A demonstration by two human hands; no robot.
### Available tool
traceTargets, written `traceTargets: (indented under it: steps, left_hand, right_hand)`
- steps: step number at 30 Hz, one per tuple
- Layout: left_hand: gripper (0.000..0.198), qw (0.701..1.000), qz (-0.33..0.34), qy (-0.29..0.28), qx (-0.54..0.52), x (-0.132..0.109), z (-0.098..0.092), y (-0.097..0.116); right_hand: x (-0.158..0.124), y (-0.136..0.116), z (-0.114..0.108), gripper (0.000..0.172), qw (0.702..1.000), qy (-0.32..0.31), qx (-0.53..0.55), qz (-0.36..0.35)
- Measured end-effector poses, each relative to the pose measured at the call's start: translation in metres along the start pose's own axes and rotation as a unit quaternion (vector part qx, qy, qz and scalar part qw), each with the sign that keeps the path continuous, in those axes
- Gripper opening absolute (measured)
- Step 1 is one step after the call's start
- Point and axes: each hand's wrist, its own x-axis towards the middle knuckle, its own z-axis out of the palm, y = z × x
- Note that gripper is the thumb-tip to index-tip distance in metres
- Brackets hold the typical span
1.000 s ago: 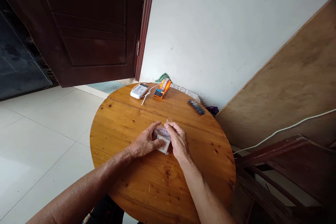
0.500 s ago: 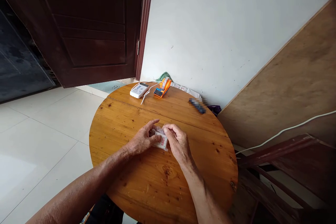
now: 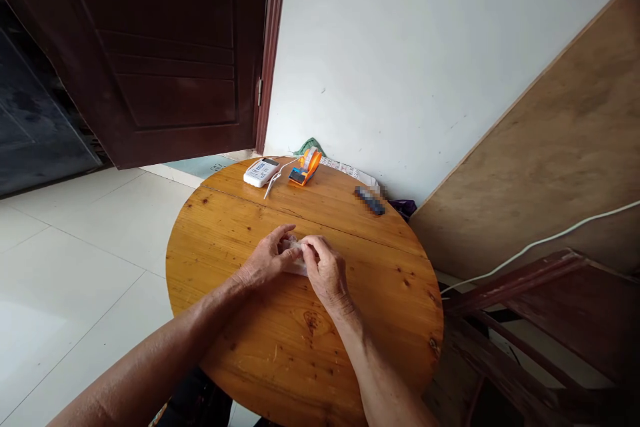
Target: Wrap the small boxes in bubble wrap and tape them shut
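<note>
A small white packet in clear plastic wrap (image 3: 297, 269) lies low over the middle of the round wooden table, largely covered by my fingers. My left hand (image 3: 267, 258) grips it from the left, thumb across its top and index finger stretched out beyond it. From the right, my right hand (image 3: 326, 271) pinches the crinkled plastic at the packet's upper side between thumb and index finger. The two thumbs nearly meet there. What the packet contains is hidden.
Toward the table's (image 3: 235, 220) back stand a white box-shaped device (image 3: 261, 172) with a cord (image 3: 273, 183) and an orange tape dispenser (image 3: 307, 167). A blurred dark object (image 3: 370, 200) lies at the back right. A dark wooden chair (image 3: 530, 293) is on the right.
My right hand has shifted left across the packet, and its fingers are now close against my left thumb. The packet's red print is now covered. The view has turned slightly.
</note>
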Motion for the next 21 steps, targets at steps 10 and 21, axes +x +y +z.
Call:
traceTargets:
  steps: [10, 21]
  left_hand:
    - [0.035, 0.997, 0.066, -0.039, 0.019, -0.01, -0.006, 0.004]
    - [0.036, 0.997, 0.028, -0.062, -0.035, -0.006, -0.009, 0.003]
  right_hand:
    - [-0.001, -0.001, -0.004, 0.016, 1.0, -0.008, -0.008, 0.013]
    - [0.004, -0.003, -0.024, 0.021, 0.995, -0.098, 0.02, -0.015]
